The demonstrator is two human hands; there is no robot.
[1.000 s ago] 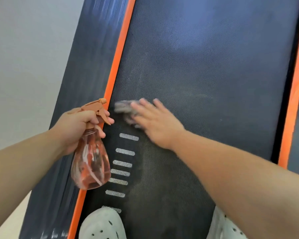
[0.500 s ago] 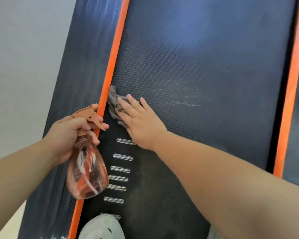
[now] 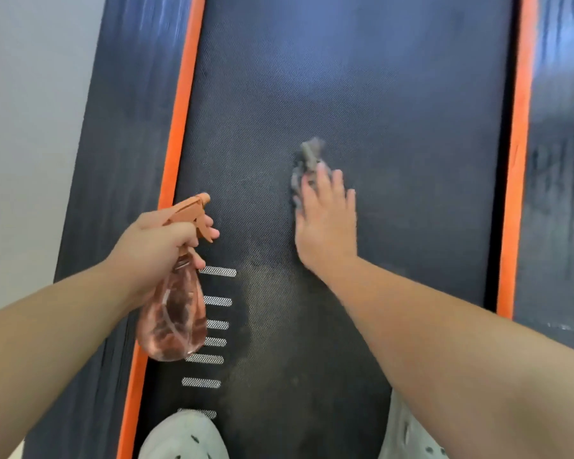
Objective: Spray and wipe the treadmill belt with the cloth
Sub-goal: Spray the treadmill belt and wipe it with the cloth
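Your flat right hand (image 3: 325, 223) pressed the cloth (image 3: 307, 162) onto the middle of the treadmill belt (image 3: 395, 104) while your left hand (image 3: 153, 246) gripped the spray bottle (image 3: 173, 323); firm, overlapping strokes would have suited.

Matt woven-textured belt (image 3: 378, 127), see-through plastic spray bottle (image 3: 173, 319), fuzzy grey cloth (image 3: 307, 160)

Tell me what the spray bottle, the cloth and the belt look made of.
Spray bottle: clear tinted plastic, glossy, by the see-through body; opaque orange trigger head. Cloth: soft grey fabric, crumpled, probably microfibre; blurred. Belt: dark matte rubbery sheet with a fine woven-dot texture.
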